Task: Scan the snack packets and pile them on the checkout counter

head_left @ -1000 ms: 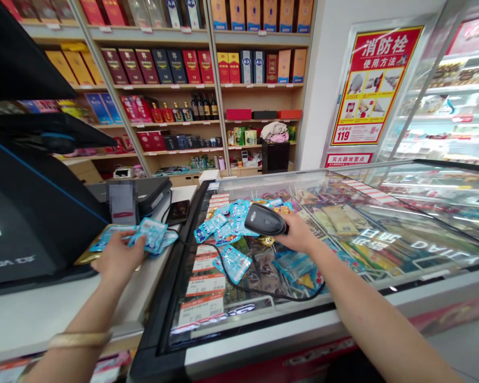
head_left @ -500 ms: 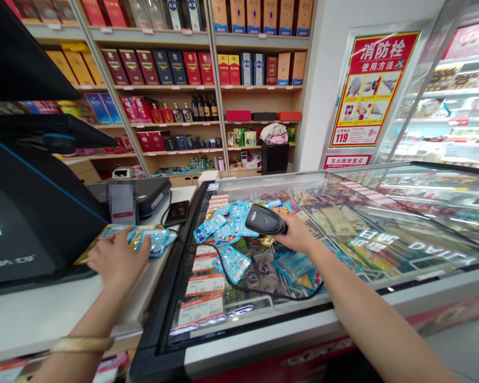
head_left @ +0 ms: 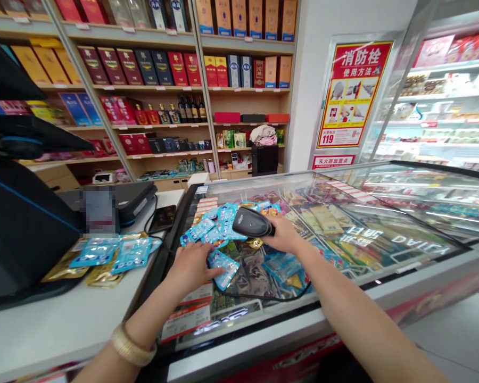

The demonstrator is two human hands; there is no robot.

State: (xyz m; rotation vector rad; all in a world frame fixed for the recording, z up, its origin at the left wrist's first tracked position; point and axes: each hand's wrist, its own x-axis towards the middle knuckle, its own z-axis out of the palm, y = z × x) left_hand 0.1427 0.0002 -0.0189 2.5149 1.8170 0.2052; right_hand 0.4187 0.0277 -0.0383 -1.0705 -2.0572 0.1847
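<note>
In my right hand (head_left: pixel 281 232) is a black barcode scanner (head_left: pixel 252 222), gripped by its handle and pointing left above the glass lid. My left hand (head_left: pixel 192 266) is over the lid's left side, thumb and fingers apart, at the left edge of a single blue snack packet (head_left: pixel 224 268). Whether the fingertips touch that packet I cannot tell. Just behind lies a loose pile of blue packets (head_left: pixel 219 221), partly covered by the scanner. More blue packets (head_left: pixel 131 252) rest on gold ones (head_left: pixel 104 275) on the white counter at the left.
The glass-topped freezer (head_left: pixel 335 266) spans the middle and right, and the scanner's black cable (head_left: pixel 263 298) loops across it. At the left stand a black checkout machine (head_left: pixel 19 213) and a dark phone-like slab (head_left: pixel 163 218). Shelves of boxed bottles (head_left: pixel 143 66) line the back wall.
My left hand has moved right, from the packets on the counter to the single blue packet on the freezer lid. The right hand still holds the scanner. The view has shifted slightly right.
</note>
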